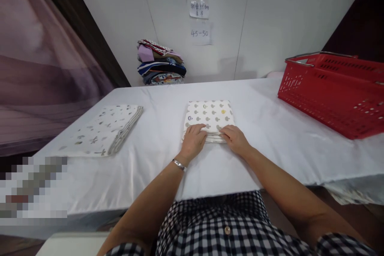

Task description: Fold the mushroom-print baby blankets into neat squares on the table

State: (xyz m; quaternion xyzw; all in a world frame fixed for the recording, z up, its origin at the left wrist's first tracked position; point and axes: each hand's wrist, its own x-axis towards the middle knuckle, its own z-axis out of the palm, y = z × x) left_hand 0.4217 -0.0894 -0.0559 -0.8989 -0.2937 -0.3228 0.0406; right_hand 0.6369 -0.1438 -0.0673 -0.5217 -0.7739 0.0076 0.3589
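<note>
head-worn, facing forward-down, near table

Both hands, left and right, rest on the near edge of a folded cloth on the desk. Left of them lies another cloth; far right, a basket; behind, a pile.

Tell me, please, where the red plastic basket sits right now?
The red plastic basket stands at the right of the white-covered table, right of the folded patterned cloth.
</note>
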